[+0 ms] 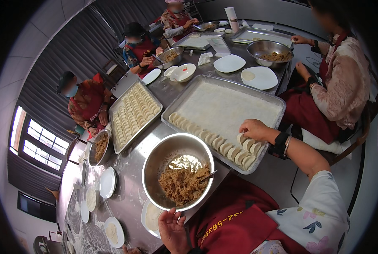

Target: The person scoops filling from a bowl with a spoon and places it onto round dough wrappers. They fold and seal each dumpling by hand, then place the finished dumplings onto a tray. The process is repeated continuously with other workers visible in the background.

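Note:
My right hand [255, 129] reaches over the near right corner of a floured metal tray [227, 95], its fingertips on a folded dumpling [241, 138]. A row of dumplings [210, 139] lines the tray's near edge, with a few more beside it at the right corner. My left hand [173, 230], palm up with fingers slightly curled, holds nothing. It is by the near rim of a steel bowl [147, 177] of brown minced filling [182, 184] with a utensil in it. Partly under that bowl, a white plate [144, 219] bears round dough wrappers [152, 216].
A full tray of dumplings [135, 114] lies to the left. Plates with wrappers [114, 233], an empty white plate [108, 182] and a second filling bowl [100, 147] stand on the floured metal table [128, 187]. Several co-workers sit around it, one close on the right [341, 79].

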`<state>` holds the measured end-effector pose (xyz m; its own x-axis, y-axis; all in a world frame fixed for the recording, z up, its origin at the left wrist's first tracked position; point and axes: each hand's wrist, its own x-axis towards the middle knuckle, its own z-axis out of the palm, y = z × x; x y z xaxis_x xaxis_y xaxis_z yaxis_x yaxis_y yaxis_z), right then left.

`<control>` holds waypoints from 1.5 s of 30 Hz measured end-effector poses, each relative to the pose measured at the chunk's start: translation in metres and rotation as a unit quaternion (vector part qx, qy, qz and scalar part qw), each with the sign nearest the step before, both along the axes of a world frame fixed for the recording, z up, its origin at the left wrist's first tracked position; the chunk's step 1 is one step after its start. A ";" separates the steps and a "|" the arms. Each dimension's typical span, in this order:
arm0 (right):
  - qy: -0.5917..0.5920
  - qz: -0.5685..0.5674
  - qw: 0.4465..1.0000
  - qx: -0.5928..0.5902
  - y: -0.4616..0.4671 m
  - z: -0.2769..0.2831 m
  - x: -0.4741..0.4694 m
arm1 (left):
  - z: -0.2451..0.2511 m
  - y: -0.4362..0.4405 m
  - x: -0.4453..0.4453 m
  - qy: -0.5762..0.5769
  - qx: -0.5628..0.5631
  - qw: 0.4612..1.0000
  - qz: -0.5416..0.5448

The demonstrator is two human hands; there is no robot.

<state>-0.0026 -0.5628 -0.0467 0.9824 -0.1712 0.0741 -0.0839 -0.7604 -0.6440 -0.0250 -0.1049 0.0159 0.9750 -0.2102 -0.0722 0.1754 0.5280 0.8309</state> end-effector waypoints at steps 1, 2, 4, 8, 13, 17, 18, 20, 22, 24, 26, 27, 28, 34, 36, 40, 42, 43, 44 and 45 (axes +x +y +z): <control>0.004 0.014 1.000 -0.027 0.000 0.000 0.000 | 0.000 0.001 0.000 0.002 0.003 1.000 0.008; 0.006 0.010 1.000 -0.018 0.000 0.001 0.000 | 0.000 0.002 0.000 0.005 0.006 1.000 0.015; -0.005 0.018 1.000 -0.019 0.002 0.001 0.001 | -0.001 0.005 0.001 0.005 0.008 1.000 0.026; -0.008 0.033 0.999 0.006 0.005 0.001 0.001 | -0.004 0.013 0.001 -0.005 0.010 0.999 0.035; -0.007 0.046 0.999 0.000 0.008 0.001 0.000 | -0.007 0.018 0.002 0.006 0.010 0.999 0.040; -0.018 0.051 0.998 -0.018 0.011 0.000 -0.001 | -0.008 0.018 0.001 0.015 0.011 0.999 0.042; -0.019 0.049 0.998 -0.020 0.011 -0.001 -0.001 | -0.007 0.018 0.001 0.016 0.010 0.999 0.042; -0.021 0.046 0.998 -0.024 0.011 -0.002 -0.001 | -0.007 0.018 0.001 0.011 0.018 0.999 0.043; -0.021 0.043 0.998 -0.033 0.011 -0.003 0.000 | -0.008 0.018 0.001 0.008 0.022 0.999 0.044; -0.024 0.042 0.998 -0.033 0.010 -0.004 0.000 | -0.009 0.020 0.002 0.005 0.024 0.999 0.044; -0.024 0.045 0.998 -0.031 0.010 -0.003 0.001 | -0.012 0.025 0.004 -0.008 0.038 0.998 0.058; -0.022 0.048 0.998 -0.029 0.010 -0.003 0.000 | -0.013 0.029 0.006 -0.014 0.045 0.997 0.066; -0.019 0.050 0.998 -0.027 0.010 -0.003 0.000 | -0.014 0.034 0.009 -0.013 0.045 0.996 0.080; -0.036 0.042 0.998 -0.015 0.012 -0.001 -0.004 | -0.013 0.092 0.042 -0.030 0.054 0.985 0.159; -0.057 0.056 0.997 -0.023 0.012 0.001 -0.004 | -0.015 0.106 0.046 -0.039 0.056 0.983 0.173; -0.044 0.052 0.998 -0.006 0.014 0.003 -0.004 | -0.023 0.114 0.042 -0.028 0.043 0.977 0.205; -0.037 0.037 0.999 0.003 0.014 0.004 -0.005 | -0.029 0.107 0.041 -0.014 0.040 0.979 0.200; -0.044 0.038 0.998 0.000 0.014 0.004 -0.007 | -0.031 0.104 0.040 -0.007 0.048 0.978 0.201; -0.044 0.040 0.998 -0.003 0.015 0.005 -0.006 | -0.033 0.101 0.039 -0.003 0.054 0.978 0.202; -0.044 0.043 0.998 -0.005 0.015 0.006 -0.006 | -0.033 0.098 0.039 0.001 0.060 0.977 0.205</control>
<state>-0.0091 -0.5478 -0.0411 0.9831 -0.0861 0.1614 0.0376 -0.7682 -0.6391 0.0135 -0.0066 -0.0176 0.9754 0.2071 -0.0750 -0.0279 0.4538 0.8907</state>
